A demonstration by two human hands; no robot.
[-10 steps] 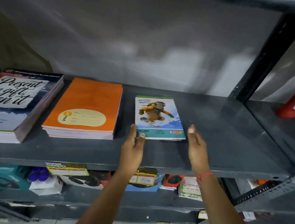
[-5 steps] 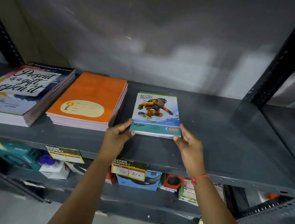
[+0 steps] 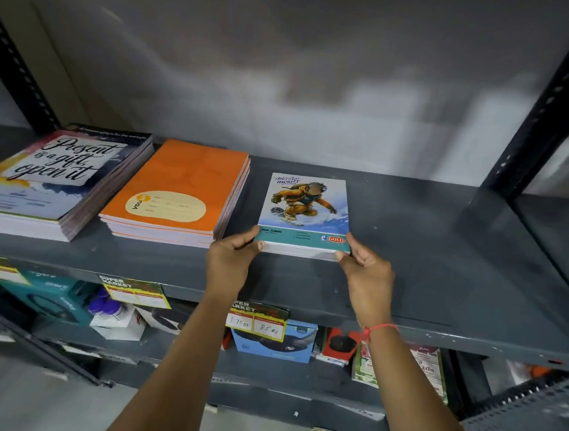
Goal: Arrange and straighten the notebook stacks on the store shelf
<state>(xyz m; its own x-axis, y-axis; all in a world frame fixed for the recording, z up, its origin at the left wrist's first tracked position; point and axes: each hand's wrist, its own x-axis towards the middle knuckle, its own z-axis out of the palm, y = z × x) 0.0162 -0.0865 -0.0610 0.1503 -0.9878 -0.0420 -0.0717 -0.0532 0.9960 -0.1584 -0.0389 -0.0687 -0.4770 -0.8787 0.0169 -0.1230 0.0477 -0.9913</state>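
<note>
A small stack of notebooks with a snowboarder cover (image 3: pixel 304 210) lies flat on the grey metal shelf (image 3: pixel 427 262), right of centre. My left hand (image 3: pixel 231 262) grips its near left corner, thumb on the cover. My right hand (image 3: pixel 367 277) grips its near right corner. To its left sits a stack of orange notebooks (image 3: pixel 182 189), squared up. Further left is a taller stack with a "Present is a gift, open it" cover (image 3: pixel 49 177), its lower books fanned slightly to the right.
Bare shelf surface stretches right of the small stack up to a black upright post (image 3: pixel 539 117). A grey wall closes the back. Price tags (image 3: pixel 256 319) hang on the shelf's front edge. Boxed goods (image 3: pixel 275 341) fill the shelf below.
A second ago both hands hovered open near the small stack's front edge. They have closed on its two near corners, and the stack now sits straighter beside the orange one.
</note>
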